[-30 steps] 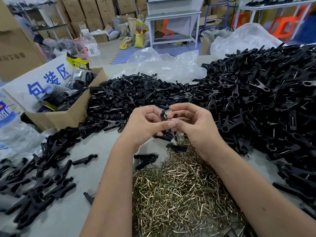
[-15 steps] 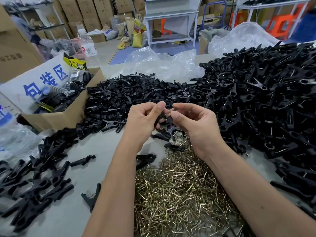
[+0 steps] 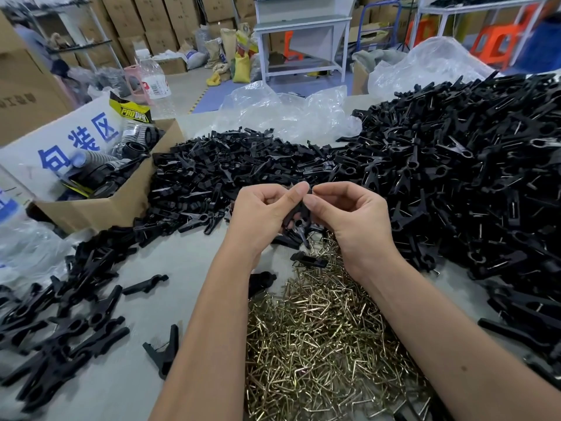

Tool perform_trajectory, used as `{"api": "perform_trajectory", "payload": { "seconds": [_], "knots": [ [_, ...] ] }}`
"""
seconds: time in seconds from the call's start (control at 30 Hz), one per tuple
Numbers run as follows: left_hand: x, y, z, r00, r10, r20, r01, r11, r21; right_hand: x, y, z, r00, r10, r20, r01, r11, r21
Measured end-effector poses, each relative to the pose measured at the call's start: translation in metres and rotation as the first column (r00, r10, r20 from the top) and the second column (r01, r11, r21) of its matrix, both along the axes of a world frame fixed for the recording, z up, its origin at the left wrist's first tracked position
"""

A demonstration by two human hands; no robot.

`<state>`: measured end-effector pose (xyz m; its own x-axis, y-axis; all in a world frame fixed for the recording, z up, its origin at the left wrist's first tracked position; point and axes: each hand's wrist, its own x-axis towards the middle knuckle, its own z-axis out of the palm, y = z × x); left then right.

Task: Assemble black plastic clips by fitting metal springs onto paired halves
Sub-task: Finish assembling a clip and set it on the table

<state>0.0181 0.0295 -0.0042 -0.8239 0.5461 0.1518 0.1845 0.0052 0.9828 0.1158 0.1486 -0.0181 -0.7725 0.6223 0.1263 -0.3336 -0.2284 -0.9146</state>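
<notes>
**Hands lifted, clip pinched between them**

Both hands have risen since a second ago. Left hand (image 3: 261,217) and right hand (image 3: 349,217) pinch one black clip (image 3: 299,212) above the spring pile (image 3: 328,329). Clip heaps (image 3: 455,177) and a cardboard box (image 3: 121,205) crowd the table (image 3: 145,299).

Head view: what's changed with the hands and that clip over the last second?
The left hand and right hand have lifted slightly off the spring pile, still pinching the same black clip between them. The left thumb, which lay across toward the right fingers, now points up against the clip's top. Nothing was let go. The heaps of clips, the cardboard box and the loose pieces on the table are unchanged.
</notes>
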Motion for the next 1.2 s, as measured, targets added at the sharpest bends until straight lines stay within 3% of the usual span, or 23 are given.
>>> {"api": "perform_trajectory", "payload": {
  "seconds": [0.2, 0.47, 0.67, 0.87, 0.97, 1.07, 1.2],
  "knots": [
    [-0.006, -0.012, 0.002, 0.977, -0.158, 0.142, 0.159, 0.987, 0.009, 0.001, 0.003, 0.004, 1.000, 0.005, -0.012, -0.006, 1.000, -0.030],
    [-0.009, -0.024, 0.006, 0.987, -0.154, 0.051, 0.144, 0.977, 0.155, -0.001, 0.008, 0.004, 0.988, 0.144, -0.048, -0.150, 0.974, -0.170],
    [-0.008, -0.023, 0.006, 0.982, -0.179, 0.063, 0.170, 0.976, 0.138, 0.000, 0.002, -0.001, 0.996, 0.079, 0.031, -0.085, 0.948, 0.306],
    [-0.007, -0.022, 0.006, 0.983, -0.157, 0.093, 0.145, 0.982, 0.118, 0.003, 0.009, -0.001, 0.996, -0.048, 0.074, 0.018, 0.933, 0.360],
    [-0.008, -0.023, 0.007, 0.983, -0.143, 0.116, 0.125, 0.981, 0.149, 0.003, 0.012, -0.003, 0.980, -0.178, 0.092, 0.102, 0.838, 0.536],
    [-0.007, -0.022, 0.008, 0.981, -0.154, 0.117, 0.136, 0.979, 0.148, 0.004, 0.008, -0.001, 0.959, -0.284, -0.003, 0.188, 0.628, 0.755],
    [-0.006, -0.020, 0.007, 0.981, -0.143, 0.129, 0.124, 0.982, 0.144, 0.006, 0.002, 0.001, 0.944, -0.320, -0.085, 0.229, 0.443, 0.867]
  ]
}}
